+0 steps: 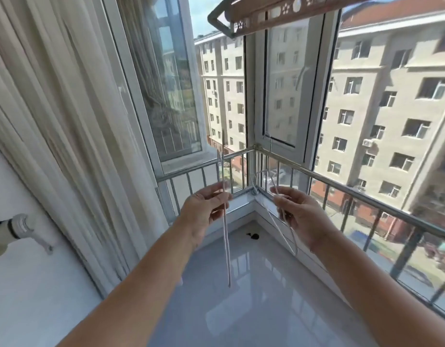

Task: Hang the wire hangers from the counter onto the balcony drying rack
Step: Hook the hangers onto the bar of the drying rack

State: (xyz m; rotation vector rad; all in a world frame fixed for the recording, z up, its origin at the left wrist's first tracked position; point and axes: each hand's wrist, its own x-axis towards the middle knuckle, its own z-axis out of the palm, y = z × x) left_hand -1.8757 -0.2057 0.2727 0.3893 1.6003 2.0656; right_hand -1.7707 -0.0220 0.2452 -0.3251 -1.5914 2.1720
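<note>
Holding one wire hanger [226, 236] in left hand [203, 214], another hanger [282, 222] in right hand [301, 216]; next w/ both, probably lift to drying rack [266, 16] above.

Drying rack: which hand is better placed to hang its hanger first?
Right, probably. The drying rack sits overhead to the right, more above the right hand and its hanger than the left hand.

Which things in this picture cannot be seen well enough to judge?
- Drying rack: head view, cut off by the top edge; its hanging bar is unseen.
- Left hanger: seen edge-on, its shape is unclear.
- Right hanger: partly covered by the right hand.
- Counter: outside the view.
</note>
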